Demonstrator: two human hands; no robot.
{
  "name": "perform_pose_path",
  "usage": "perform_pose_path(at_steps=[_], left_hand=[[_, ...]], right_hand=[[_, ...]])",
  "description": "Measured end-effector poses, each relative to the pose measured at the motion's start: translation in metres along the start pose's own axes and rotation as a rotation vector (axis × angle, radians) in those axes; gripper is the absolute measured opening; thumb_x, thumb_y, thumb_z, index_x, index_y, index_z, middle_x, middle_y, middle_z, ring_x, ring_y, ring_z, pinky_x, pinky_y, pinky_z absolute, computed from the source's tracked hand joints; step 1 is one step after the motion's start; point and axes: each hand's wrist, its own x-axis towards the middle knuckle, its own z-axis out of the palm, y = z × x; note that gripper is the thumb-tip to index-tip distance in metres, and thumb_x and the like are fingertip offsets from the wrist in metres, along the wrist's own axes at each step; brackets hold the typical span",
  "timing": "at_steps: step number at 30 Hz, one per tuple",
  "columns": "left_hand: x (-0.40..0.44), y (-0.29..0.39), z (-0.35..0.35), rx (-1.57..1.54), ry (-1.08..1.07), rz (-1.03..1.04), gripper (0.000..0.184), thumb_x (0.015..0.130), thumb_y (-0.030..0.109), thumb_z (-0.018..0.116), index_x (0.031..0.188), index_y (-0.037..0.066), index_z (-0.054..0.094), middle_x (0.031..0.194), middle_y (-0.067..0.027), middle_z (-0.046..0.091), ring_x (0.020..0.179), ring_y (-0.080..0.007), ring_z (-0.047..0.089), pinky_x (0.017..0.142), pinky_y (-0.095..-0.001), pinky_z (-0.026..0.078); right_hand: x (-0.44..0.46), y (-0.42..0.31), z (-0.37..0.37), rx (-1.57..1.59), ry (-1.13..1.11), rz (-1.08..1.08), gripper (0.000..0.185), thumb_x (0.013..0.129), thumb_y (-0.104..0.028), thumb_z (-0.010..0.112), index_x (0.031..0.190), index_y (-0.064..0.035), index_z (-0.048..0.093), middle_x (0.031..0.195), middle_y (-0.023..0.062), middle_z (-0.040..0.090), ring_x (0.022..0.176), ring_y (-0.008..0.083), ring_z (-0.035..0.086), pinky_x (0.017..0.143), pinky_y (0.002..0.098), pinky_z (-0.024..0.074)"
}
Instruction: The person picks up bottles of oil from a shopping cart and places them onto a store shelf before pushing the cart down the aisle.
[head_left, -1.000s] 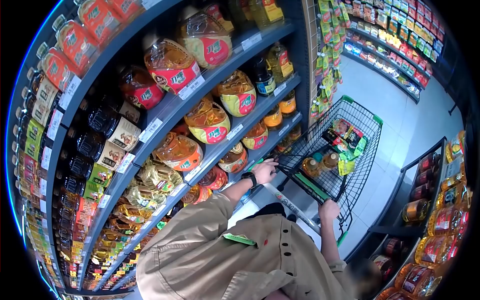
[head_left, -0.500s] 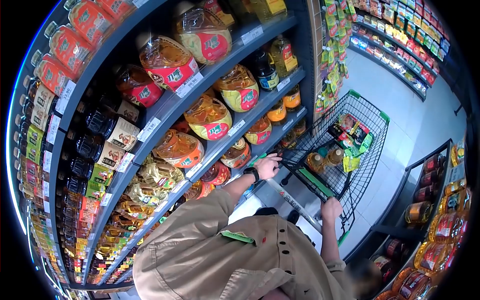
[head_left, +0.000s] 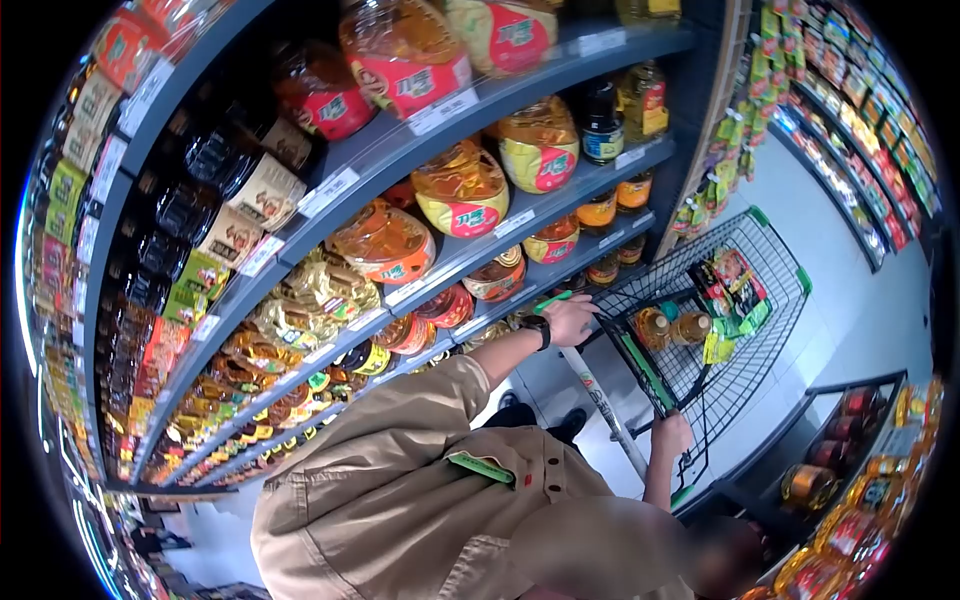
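A black wire shopping cart (head_left: 765, 372) with green corners stands in front of me. Wearing a dark watch, my left hand (head_left: 572, 320) is closed on the cart's left rear frame, near the white handlebar (head_left: 603, 405). My right hand (head_left: 672, 434) is wrapped around the right rear frame; part of its grip is hidden. Inside the basket, two bottles of yellowish liquid (head_left: 690, 328) stand near the green-edged rear panel (head_left: 645, 372). Farther forward lie a black and red packet (head_left: 728, 275) and green and yellow packets (head_left: 735, 328).
Shelves (head_left: 420, 290) of large oil jugs and dark bottles curve along my left. On the right is a low dark rack (head_left: 835, 390) holding more bottles. Hanging packets (head_left: 770, 60) line the shelf end, and pale tiled floor (head_left: 790, 230) runs ahead toward more shelving.
The view has tilted and shifted, so the shelves, cart and hands sit farther right. Both hands keep hold of the cart. More of my shoes shows below.
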Motion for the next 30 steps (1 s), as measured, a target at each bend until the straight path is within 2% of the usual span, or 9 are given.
perform_pose_path(at_steps=[3, 7, 11, 19, 24, 28, 30], left_hand=[[0.001, 0.000, 0.001, -0.008, -0.047, -0.031, 0.023, 0.086, 0.025, 0.062, 0.082, 0.005, 0.074, 0.141, -0.0027, 0.057, 0.141, -0.0252, 0.039, 0.108, -0.0370, 0.043], [0.000, 0.000, 0.001, -0.013, -0.013, 0.026, 0.025, 0.086, 0.024, 0.062, 0.083, 0.002, 0.074, 0.138, -0.0046, 0.059, 0.139, -0.0264, 0.040, 0.106, -0.0367, 0.045], [-0.002, 0.003, -0.002, -0.016, -0.028, -0.005, 0.026, 0.086, 0.024, 0.062, 0.087, 0.001, 0.075, 0.138, -0.0048, 0.059, 0.139, -0.0261, 0.040, 0.104, -0.0380, 0.047], [-0.004, 0.002, 0.004, -0.040, -0.039, -0.046, 0.029, 0.086, 0.026, 0.063, 0.092, 0.001, 0.076, 0.140, -0.0036, 0.058, 0.139, -0.0272, 0.040, 0.105, -0.0389, 0.047], [-0.006, -0.001, 0.003, -0.130, 0.010, -0.006, 0.026, 0.084, 0.026, 0.066, 0.088, 0.002, 0.076, 0.134, -0.0083, 0.060, 0.138, -0.0295, 0.042, 0.105, -0.0404, 0.046], [-0.006, -0.005, 0.007, -0.104, 0.084, 0.053, 0.025, 0.077, 0.025, 0.069, 0.079, 0.001, 0.075, 0.126, -0.0087, 0.064, 0.133, -0.0324, 0.048, 0.100, -0.0397, 0.050], [-0.007, -0.007, 0.009, -0.068, 0.060, 0.037, 0.027, 0.079, 0.028, 0.066, 0.079, 0.003, 0.075, 0.125, -0.0087, 0.064, 0.133, -0.0318, 0.047, 0.099, -0.0397, 0.050]], right_hand=[[0.001, -0.002, -0.004, -0.072, -0.036, 0.043, 0.030, 0.071, -0.038, 0.083, 0.081, -0.0128, 0.071, 0.071, 0.0088, 0.068, 0.066, 0.0310, 0.068, 0.058, 0.0441, 0.0518], [0.005, -0.001, -0.006, -0.104, -0.127, 0.066, 0.028, 0.073, -0.040, 0.081, 0.089, -0.0182, 0.076, 0.070, 0.0095, 0.069, 0.065, 0.0302, 0.068, 0.057, 0.0427, 0.0526], [0.005, -0.001, -0.009, -0.049, -0.146, 0.066, 0.034, 0.078, -0.044, 0.077, 0.089, -0.0117, 0.076, 0.073, 0.0136, 0.070, 0.069, 0.0348, 0.069, 0.059, 0.0457, 0.0523], [0.003, 0.001, -0.005, -0.149, -0.143, 0.091, 0.034, 0.080, -0.051, 0.074, 0.086, -0.0175, 0.076, 0.071, 0.0121, 0.070, 0.066, 0.0324, 0.069, 0.055, 0.0450, 0.0523], [0.006, -0.013, -0.024, -0.108, -0.236, 0.135, 0.032, 0.083, -0.048, 0.072, 0.088, -0.0165, 0.077, 0.077, 0.0142, 0.071, 0.073, 0.0360, 0.070, 0.061, 0.0484, 0.0539], [0.006, -0.014, -0.027, -0.167, -0.263, 0.109, 0.035, 0.085, -0.051, 0.069, 0.091, -0.0175, 0.077, 0.075, 0.0143, 0.071, 0.070, 0.0359, 0.070, 0.058, 0.0480, 0.0525], [0.006, -0.010, -0.024, -0.148, -0.251, 0.080, 0.034, 0.084, -0.049, 0.071, 0.090, -0.0163, 0.077, 0.074, 0.0140, 0.071, 0.069, 0.0357, 0.069, 0.057, 0.0478, 0.0522]])
